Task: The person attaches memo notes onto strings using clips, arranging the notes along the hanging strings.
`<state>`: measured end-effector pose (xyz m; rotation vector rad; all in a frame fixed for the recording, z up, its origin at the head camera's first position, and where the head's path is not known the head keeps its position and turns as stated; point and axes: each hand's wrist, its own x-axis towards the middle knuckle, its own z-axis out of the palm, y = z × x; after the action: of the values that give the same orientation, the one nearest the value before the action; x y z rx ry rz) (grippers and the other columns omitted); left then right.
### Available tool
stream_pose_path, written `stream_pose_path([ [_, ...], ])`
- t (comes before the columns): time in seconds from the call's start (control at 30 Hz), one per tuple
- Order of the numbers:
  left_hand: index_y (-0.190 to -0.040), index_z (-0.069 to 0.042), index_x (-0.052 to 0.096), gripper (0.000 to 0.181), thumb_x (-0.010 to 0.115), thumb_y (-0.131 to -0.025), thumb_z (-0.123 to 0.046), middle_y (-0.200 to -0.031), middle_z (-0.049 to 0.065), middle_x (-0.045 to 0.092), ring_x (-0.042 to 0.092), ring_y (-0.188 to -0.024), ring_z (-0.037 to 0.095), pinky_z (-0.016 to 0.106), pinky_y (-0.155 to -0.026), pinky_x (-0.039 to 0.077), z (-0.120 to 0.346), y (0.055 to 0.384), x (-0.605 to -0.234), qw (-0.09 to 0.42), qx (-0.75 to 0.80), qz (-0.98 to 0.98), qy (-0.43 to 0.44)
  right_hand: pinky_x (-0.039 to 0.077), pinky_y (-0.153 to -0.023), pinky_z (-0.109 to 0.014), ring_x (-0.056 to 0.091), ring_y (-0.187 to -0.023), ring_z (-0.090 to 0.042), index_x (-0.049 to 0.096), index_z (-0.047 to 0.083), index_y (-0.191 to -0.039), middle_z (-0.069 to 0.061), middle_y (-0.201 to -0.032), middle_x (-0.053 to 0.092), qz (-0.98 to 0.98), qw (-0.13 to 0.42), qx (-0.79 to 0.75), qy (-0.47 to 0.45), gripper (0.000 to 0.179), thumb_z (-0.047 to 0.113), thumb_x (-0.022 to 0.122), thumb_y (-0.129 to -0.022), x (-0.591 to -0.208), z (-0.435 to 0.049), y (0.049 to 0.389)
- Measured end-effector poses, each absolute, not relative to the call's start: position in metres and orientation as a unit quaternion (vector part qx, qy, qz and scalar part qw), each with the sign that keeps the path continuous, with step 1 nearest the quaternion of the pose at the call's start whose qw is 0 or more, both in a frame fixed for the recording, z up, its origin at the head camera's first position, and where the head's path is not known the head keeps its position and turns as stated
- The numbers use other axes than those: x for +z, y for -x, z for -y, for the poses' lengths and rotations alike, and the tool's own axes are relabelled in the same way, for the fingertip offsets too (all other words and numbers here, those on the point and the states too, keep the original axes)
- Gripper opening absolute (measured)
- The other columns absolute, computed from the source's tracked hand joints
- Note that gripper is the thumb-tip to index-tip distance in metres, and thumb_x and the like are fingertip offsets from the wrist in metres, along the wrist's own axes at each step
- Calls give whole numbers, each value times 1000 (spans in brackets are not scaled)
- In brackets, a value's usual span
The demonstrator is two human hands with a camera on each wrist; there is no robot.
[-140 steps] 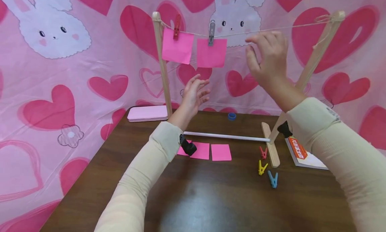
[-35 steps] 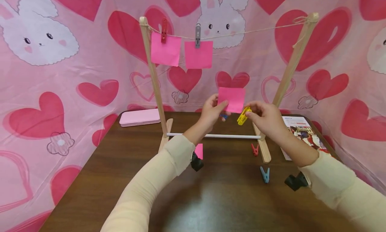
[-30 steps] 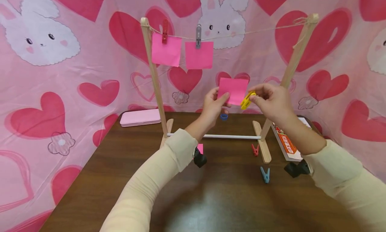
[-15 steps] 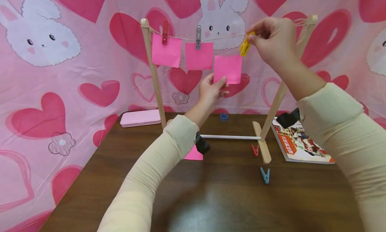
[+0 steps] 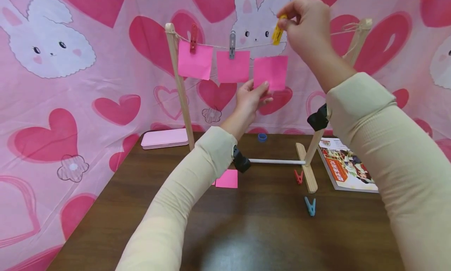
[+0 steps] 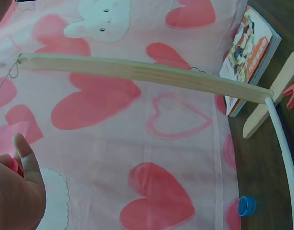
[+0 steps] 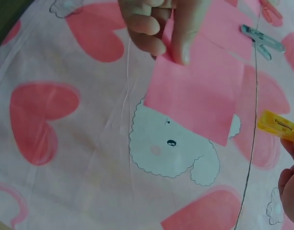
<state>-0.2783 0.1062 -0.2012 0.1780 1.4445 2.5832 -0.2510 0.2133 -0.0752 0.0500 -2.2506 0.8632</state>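
My left hand [image 5: 248, 100] pinches the lower edge of a pink sticky note [image 5: 270, 72], holding it upright just below the string [image 5: 258, 47]. In the right wrist view the thumb lies over that note [image 7: 194, 88]. Up at the string, my right hand [image 5: 310, 26] pinches a yellow clothespin [image 5: 278, 30]; its lower tip is at the string, apart from the note. To the left hang two more pink notes, one under a red clothespin [image 5: 193, 38], the other under a grey clothespin [image 5: 232, 44].
Wooden posts [image 5: 181, 87] carry the string, joined below by a white rod [image 5: 276, 161]. On the table lie pink notes [image 5: 227, 179], a red clothespin [image 5: 298, 177], a blue clothespin [image 5: 310, 206], a blue ring [image 5: 262, 137], a pink case [image 5: 165, 138] and a book [image 5: 347, 167].
A yellow clothespin and a pink note have come off the table into my hands. Both hands have risen to the string; the right hand went higher, then shifted left above the note.
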Motion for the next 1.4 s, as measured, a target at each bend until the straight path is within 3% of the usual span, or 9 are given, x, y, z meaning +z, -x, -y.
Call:
stream_pose_path([
  [0.2,-88,-9,63,6,66,-85,-13,-72,9,61,60,-58,15,24,-56,54,-107,284,-194,84,859,-500,-69,46,-81,-16,49,-87,-8,66,14,-114,-3,-114,61,895,343,285,-18,30,29,51,-92,-74,-211,256],
  [0.43,-113,-6,60,29,66,-85,-9,-68,4,58,58,-59,14,25,-51,53,-105,287,-190,85,869,-483,-68,43,-87,-16,48,-103,-11,62,15,-120,-1,-119,59,915,316,249,-12,33,29,47,-94,-78,-209,258],
  [0.7,-94,-9,63,9,65,-85,-11,-69,4,58,58,-59,13,23,-52,52,-103,286,-189,85,864,-491,-76,43,-88,-15,48,-107,-13,58,17,-125,1,-122,58,927,298,229,-9,36,30,46,-95,-83,-209,260],
  [1.03,-91,-9,64,6,66,-85,-11,-67,3,58,55,-57,12,20,-48,45,-103,287,-188,83,865,-489,-77,45,-86,-18,47,-101,-14,54,19,-131,1,-124,56,936,283,209,-19,39,32,45,-95,-83,-211,260],
  [1.4,-96,-12,65,11,66,-85,-14,-69,0,58,56,-59,11,21,-50,45,-105,288,-188,74,859,-501,-74,46,-88,-25,46,-99,-19,45,23,-138,-4,-128,53,943,257,205,-51,43,32,46,-96,-86,-216,260],
])
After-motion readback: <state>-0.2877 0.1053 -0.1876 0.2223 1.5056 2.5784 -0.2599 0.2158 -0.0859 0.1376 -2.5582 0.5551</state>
